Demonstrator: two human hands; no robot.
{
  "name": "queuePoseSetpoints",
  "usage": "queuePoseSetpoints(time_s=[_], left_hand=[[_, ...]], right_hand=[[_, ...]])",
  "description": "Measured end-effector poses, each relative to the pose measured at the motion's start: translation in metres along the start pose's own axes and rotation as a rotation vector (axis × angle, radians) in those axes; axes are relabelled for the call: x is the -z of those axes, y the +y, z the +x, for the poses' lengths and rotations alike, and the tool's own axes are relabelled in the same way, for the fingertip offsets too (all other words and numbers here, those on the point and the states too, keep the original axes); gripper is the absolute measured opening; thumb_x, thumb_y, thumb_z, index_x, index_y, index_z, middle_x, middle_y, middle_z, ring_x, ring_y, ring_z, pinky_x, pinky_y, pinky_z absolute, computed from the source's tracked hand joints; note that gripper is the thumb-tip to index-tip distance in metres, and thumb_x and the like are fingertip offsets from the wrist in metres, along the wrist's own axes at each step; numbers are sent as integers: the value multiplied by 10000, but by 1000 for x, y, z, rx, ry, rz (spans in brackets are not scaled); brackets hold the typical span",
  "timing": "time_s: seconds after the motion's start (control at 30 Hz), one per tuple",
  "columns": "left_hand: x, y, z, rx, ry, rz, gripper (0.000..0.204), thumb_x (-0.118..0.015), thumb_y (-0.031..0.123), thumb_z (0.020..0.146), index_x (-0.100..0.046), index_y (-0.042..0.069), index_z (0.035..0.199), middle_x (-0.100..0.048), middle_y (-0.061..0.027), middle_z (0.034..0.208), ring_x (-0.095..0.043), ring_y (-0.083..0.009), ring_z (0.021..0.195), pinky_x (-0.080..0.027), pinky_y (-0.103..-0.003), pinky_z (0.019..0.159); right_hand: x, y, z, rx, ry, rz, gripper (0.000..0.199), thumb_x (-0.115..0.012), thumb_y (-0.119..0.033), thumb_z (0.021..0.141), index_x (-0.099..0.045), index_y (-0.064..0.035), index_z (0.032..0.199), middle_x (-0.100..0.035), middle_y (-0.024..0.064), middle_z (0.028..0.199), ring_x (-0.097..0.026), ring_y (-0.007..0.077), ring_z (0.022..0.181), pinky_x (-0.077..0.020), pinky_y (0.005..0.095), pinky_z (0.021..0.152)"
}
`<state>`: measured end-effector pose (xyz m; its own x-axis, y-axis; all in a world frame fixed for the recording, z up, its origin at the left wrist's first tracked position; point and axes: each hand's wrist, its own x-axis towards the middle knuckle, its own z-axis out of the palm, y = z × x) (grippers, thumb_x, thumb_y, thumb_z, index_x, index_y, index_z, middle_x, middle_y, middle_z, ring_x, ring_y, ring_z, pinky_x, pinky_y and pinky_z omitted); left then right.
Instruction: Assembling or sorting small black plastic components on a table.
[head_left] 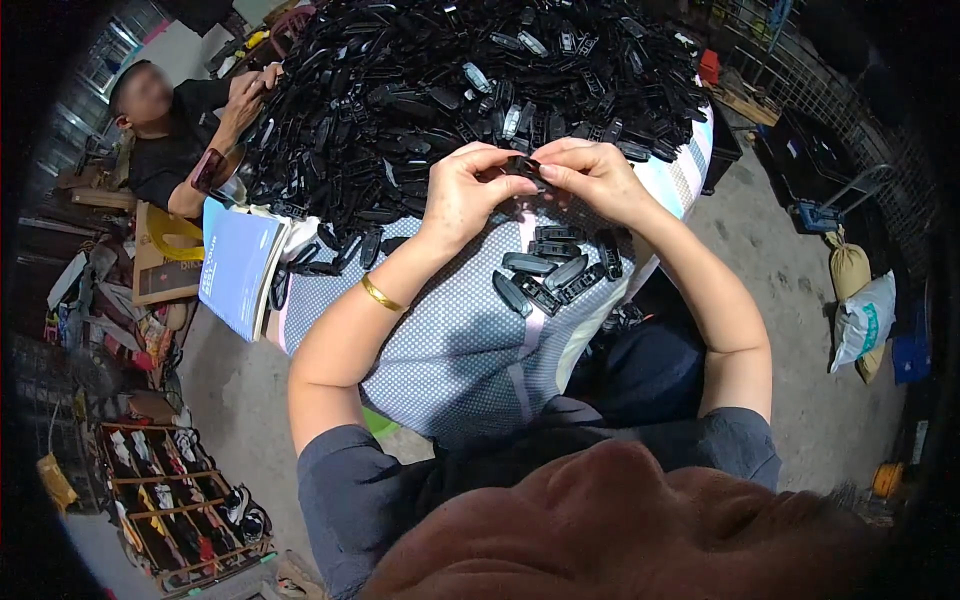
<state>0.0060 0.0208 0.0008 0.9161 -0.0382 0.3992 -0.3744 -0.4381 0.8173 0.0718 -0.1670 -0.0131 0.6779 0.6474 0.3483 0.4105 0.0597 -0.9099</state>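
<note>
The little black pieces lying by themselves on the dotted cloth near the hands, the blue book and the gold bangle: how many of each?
Small black plastic pieces set apart on the dotted cloth, near the left hand and right hand: about 8
Blue book: 1
Gold bangle: 1
Total: about 10
The big heap behind is too many to count.

Lighting is even and moderately bright at the centre, apparently from above. The heap of black plastic parts (470, 80) shows small white glints on glossy faces. Soft shadows lie under both forearms on the patterned cloth (450, 340). Strong fisheye distortion: straight edges bow toward the rim, and a black vignette closes every corner. The far left and far right margins are dim. The near bottom edge, very close to the lens, is out of focus. Central detail is sharp, without motion blur.
</note>
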Motion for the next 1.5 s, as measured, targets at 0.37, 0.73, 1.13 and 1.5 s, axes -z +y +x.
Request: queuePoseSetpoints(time_s=[0.37, 0.73, 1.13, 1.5], left_hand=[[-12, -1, -2, 209, 17, -642, 318, -580, 62, 849, -555, -22, 1154, -629, -72, 1002, -586, -110, 846, -479, -232, 776], [1, -3, 1, 132, -164, -738, 252, -545, 110, 886, -587, -4, 1107, -629, -70, 1009, -571, -114, 902, -453, -237, 822], [17, -4, 9, -307, -129, 673, 275, -699, 156, 703, -640, -8, 915, -605, -115, 860, -529, -255, 866, -438, -335, 787], [-4, -18, -2, -348, -138, 626, 259, -654, 127, 733, -610, 5, 957, -601, -143, 779, -544, -310, 757, -453, -385, 691]], right_hand=[[-24, -11, -2, 225, 318, -447, 222, -658, -129, 780, -621, 6, 953, -612, 120, 881, -615, 179, 732, -491, 267, 655], [-27, -10, -9, 165, 181, -386, 215, -655, -168, 795, -645, 28, 883, -613, 76, 676, -540, 87, 592, -433, 260, 528], [15, -17, -6, 35, -453, -688, 327, -678, -275, 755, -646, 19, 895, -621, 149, 812, -602, 254, 752, -461, 336, 665], [31, 10, 44, 397, 399, -880, 185, -640, -164, 771, -639, -30, 897, -623, 115, 858, -602, 285, 744, -488, 341, 670]])
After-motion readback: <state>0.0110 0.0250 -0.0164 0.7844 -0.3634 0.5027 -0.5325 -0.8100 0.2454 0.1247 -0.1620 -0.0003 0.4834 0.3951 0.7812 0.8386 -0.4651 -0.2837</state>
